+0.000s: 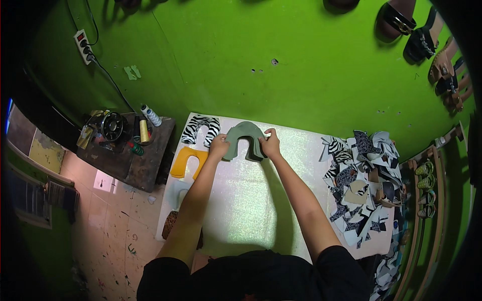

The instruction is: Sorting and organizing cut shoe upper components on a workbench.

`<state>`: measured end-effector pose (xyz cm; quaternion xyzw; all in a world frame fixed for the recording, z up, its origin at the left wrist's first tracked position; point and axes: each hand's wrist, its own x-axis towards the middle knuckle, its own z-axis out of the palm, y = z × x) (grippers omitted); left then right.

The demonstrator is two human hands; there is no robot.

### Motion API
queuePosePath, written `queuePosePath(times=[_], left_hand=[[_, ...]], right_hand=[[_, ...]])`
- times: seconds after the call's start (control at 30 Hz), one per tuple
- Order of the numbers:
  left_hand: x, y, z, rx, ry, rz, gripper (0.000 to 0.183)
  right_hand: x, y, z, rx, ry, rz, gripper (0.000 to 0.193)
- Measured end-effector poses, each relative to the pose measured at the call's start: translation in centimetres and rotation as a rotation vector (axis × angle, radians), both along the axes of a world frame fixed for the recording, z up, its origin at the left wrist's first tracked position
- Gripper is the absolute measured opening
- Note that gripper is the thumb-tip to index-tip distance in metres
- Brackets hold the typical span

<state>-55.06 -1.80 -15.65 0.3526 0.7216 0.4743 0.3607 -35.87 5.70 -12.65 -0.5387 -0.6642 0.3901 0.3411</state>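
Note:
A stack of grey-green U-shaped pieces (244, 129), perhaps shoe-upper cuts, lies at the far side of the pale, shiny table (251, 200), its curve toward the wall. My left hand (219, 146) is closed on the stack's left leg. At the right leg, my right hand (270, 144) pinches the edge with the thumb, its index finger bent up. To the left are similar U-shaped pieces: zebra-striped ones (202, 129), yellow-orange ones (190, 161) and pale ones (176, 192), the last partly behind my left forearm. A brown speckled piece (170, 224) shows nearer me, mostly hidden by that arm.
Scraps (356, 190) in a heap cover the table's right end. A dark sewing-machine table (145, 165) with thread cones (150, 115) stands at the left. Sandals (394, 22) hang on the green wall, and more sit on a wooden rack (416, 226) at the right.

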Motion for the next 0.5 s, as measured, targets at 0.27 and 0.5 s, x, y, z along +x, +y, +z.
queuePosePath(times=[0.27, 0.5], left_hand=[[0.8, 1.4, -0.5, 0.076, 0.300, 0.060, 0.031], [3.0, -1.6, 1.2, 0.054, 0.820, -0.254, 0.033]], right_hand=[[-0.8, 0.9, -4.3, 0.145, 0.012, 0.025, 0.019], [-0.9, -2.0, -1.2, 0.312, -0.354, 0.114, 0.026]])
